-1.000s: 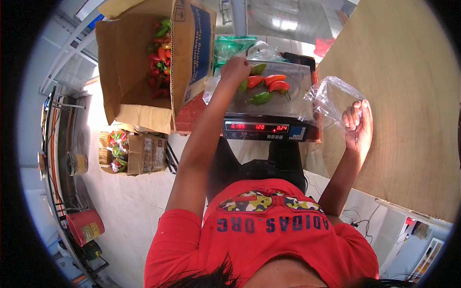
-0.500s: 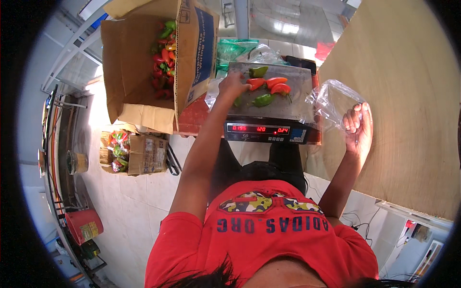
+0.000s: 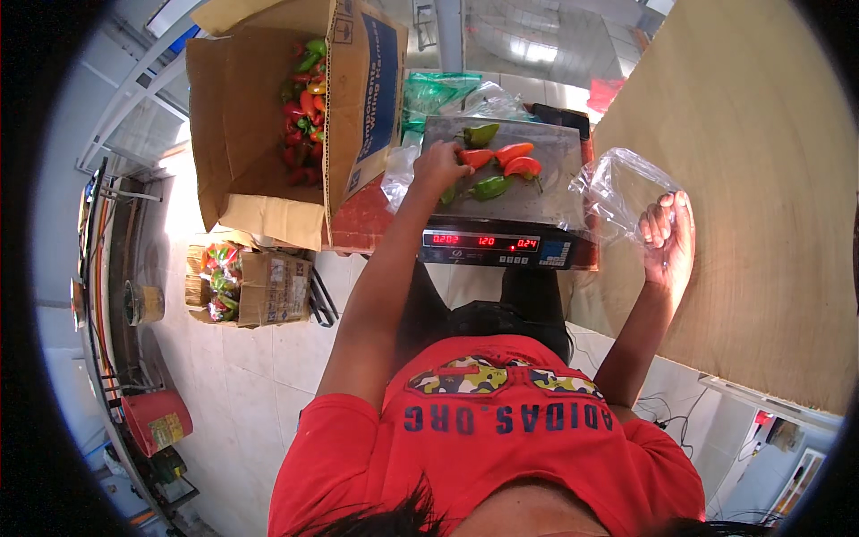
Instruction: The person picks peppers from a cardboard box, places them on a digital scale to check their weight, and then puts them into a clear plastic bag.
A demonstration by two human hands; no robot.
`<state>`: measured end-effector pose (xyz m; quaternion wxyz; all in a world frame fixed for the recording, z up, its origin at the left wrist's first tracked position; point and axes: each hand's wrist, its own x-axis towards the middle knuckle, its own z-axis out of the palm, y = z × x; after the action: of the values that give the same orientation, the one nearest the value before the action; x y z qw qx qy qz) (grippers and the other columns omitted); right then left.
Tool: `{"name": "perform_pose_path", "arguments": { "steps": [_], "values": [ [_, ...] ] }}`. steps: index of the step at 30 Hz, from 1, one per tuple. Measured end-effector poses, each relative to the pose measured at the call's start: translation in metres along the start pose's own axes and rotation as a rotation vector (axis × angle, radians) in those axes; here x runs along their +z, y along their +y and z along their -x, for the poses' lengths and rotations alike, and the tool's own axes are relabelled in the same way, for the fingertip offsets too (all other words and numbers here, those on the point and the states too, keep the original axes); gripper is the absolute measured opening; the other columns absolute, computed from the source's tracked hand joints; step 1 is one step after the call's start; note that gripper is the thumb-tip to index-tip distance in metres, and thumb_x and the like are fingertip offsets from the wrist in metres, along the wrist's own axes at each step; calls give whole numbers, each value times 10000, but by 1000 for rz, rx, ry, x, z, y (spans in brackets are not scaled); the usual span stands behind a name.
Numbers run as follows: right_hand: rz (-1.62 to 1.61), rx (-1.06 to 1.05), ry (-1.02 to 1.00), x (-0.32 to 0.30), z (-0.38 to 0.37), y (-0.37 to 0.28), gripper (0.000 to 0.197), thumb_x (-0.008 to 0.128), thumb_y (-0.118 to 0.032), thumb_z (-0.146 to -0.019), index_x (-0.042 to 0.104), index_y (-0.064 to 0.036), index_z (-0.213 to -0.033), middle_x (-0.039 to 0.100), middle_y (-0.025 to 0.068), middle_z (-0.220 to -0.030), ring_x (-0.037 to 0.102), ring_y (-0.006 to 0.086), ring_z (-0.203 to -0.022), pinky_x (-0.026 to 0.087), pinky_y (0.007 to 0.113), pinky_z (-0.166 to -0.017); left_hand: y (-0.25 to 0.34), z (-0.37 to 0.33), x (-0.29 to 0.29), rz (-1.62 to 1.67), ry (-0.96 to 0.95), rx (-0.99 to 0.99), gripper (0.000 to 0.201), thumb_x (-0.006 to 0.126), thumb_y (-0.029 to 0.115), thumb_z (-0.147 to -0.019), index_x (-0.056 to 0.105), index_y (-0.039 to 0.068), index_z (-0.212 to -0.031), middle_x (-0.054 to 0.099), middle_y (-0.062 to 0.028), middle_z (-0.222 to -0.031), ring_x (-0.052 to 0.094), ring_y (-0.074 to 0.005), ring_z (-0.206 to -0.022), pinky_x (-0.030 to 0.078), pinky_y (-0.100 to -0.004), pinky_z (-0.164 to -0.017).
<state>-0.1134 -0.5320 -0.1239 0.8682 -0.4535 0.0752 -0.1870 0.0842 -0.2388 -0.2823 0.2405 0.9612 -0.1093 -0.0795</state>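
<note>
Your Left Hand Met a Red Pepper as Your Right Hand Held a Clear Bag

Your left hand (image 3: 437, 170) was over the left side of the digital scale (image 3: 559, 143), its fingers bent and gathered in a narrow curl. The red pepper (image 3: 477, 159) lay on the metal platform just to the right of your fingertips, its left end against them; whether they pinched it or only touched it, you could not tell from this view. A dark green pepper (image 3: 481, 135) sat just beyond it, and two orange-red peppers (image 3: 519, 159) lay to its right, well apart from your grip. Nearer you was a green pepper (image 3: 490, 187), and part of another green one (image 3: 448, 193) showed just below your hand.

Your right hand (image 3: 664, 231) was closed on the clear plastic bag (image 3: 617, 183), which spread leftward from your fingers toward the right edge of the scale. The large cardboard box (image 3: 367, 98) stood left of the scale, with more peppers (image 3: 309, 116) inside. A wooden board (image 3: 761, 224) lay to the right, beneath your right hand.
</note>
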Motion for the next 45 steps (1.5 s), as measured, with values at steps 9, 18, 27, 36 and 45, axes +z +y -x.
{"name": "perform_pose_path", "arguments": {
  "steps": [9,18,27,36,45],
  "values": [
    [18,-10,24,-2,-1,0,207,544,-231,-944,563,-49,-846,350,-54,-545,296,34,-444,297,201,-455,15,-3,-26,-17,166,-23,552,745,392,-695,593,62,-1111,574,-121,-1143,581,-280,-1049,480,-416,-846],
    [27,-17,-20,1,2,-4,219,514,-234,-957,553,-48,-847,345,-52,-537,299,40,-444,300,203,-456,32,-72,-10,-321,-87,20,435,738,432,-685,679,129,-992,649,-99,-1042,625,-290,-972,504,-420,-795],
    [31,-22,7,-3,-1,0,222,514,-233,-957,551,-45,-846,346,-50,-536,301,41,-447,319,207,-464,69,-31,-64,-24,287,162,459,701,361,-736,624,120,-1120,658,-122,-1000,633,-304,-934,501,-432,-767],
    [23,-25,-21,-1,-2,0,222,520,-232,-954,552,-43,-843,341,-47,-527,298,46,-445,314,211,-463,117,70,-137,320,337,334,506,724,347,-767,587,82,-1175,666,-144,-1011,658,-290,-887,505,-364,-753],
    [12,-1,-33,4,-2,1,215,514,-226,-956,547,-41,-852,339,-45,-531,299,48,-446,313,211,-463,119,98,-178,450,341,395,473,734,284,-782,592,26,-1153,643,-133,-846,602,-170,-759,469,-296,-696]
  ]
}}
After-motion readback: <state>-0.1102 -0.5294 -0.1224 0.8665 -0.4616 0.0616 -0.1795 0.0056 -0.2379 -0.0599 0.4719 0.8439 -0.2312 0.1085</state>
